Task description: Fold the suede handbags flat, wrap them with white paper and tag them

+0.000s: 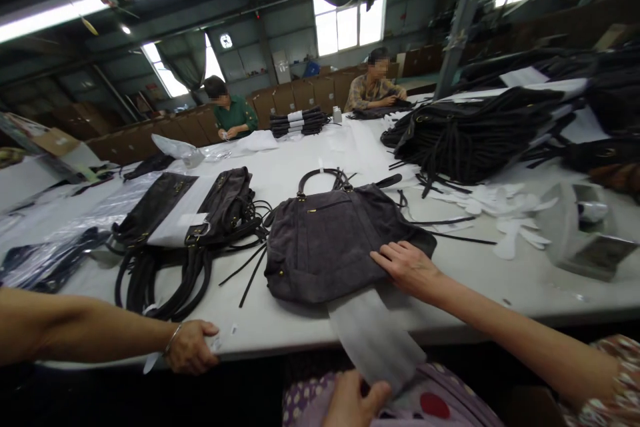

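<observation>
- The bag (333, 240) was steadied, apparently, by the right hand (409, 268); its grip was unclear.
- The paper strip (373, 333) was pinched by the left hand (356, 400), seemingly for control.

Through the head camera I see my right hand (407, 268) lying on the near right side of a dark handbag (333, 240), while my left hand (354, 399) grips a pale strip (375, 340) that reaches the bag's lower edge. At left a co-worker's hand (193, 348) is at the edge of the white table (280, 327), near banded dark bags (147, 207); beyond, I make out a person in green (234, 115) and another in plaid (367, 92).
</observation>
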`<state>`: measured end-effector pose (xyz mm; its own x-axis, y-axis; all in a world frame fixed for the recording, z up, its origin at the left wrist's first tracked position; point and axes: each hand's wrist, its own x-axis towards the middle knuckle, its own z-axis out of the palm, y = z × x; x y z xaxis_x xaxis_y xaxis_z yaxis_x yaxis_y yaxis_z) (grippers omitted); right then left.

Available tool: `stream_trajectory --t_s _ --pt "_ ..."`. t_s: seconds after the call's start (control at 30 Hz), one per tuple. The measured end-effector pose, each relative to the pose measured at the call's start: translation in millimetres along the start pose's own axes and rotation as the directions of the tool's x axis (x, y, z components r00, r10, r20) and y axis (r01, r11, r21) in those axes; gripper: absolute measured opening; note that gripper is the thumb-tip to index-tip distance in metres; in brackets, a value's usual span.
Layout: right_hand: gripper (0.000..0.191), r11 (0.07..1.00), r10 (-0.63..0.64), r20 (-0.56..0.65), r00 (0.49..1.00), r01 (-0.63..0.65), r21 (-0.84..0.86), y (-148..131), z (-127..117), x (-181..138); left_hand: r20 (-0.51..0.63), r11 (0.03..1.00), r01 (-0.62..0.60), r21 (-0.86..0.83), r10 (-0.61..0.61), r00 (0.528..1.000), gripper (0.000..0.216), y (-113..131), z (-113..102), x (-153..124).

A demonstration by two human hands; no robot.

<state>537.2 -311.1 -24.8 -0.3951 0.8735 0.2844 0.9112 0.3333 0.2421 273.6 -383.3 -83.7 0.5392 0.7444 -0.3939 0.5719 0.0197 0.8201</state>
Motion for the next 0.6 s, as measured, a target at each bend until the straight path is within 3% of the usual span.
stream_trajectory --t_s 0.03,0.1,0.17,0.2,0.27,0.37,0.47,0.6 --pt "0.039 1.000 0.005 0.015 1.000 -0.006 0.002 -2 1 -1 0.029 0.987 0.022 0.161 -0.027 0.999 0.047 5 -12 -7" --pt "0.038 1.000 -0.002 0.056 0.998 0.001 0.018 -6 2 -5 -0.080 0.893 0.036 0.449 0.000 0.997 0.045 17 -46 -16" --pt "0.046 0.998 -0.035 0.089 0.995 0.031 0.048 -6 0 -11 -0.232 0.776 -0.058 0.628 0.258 0.938 0.041 27 -88 -13" --pt "0.054 0.996 -0.061 0.097 0.993 0.055 0.064 -4 -3 -14 -0.209 0.666 -0.138 0.733 0.414 0.886 0.055 30 -109 -6" --pt "0.065 0.991 -0.120 0.104 0.987 0.113 0.075 7 -11 -16 -0.107 0.414 -0.178 0.893 0.579 0.808 0.087 34 -143 15" --pt "0.056 0.978 -0.207 0.155 0.966 0.206 0.029 29 -19 -15 0.123 0.131 -0.226 0.965 0.534 0.837 0.104 31 -174 52" --pt "0.047 0.970 -0.233 0.198 0.952 0.241 -0.019 43 -16 -11 0.249 0.060 -0.306 0.950 0.444 0.861 0.101 29 -184 76" --pt "0.046 0.979 -0.177 0.203 0.963 0.194 -0.066 50 -7 -5 0.266 0.097 -0.338 0.936 0.432 0.862 0.090 35 -195 90"
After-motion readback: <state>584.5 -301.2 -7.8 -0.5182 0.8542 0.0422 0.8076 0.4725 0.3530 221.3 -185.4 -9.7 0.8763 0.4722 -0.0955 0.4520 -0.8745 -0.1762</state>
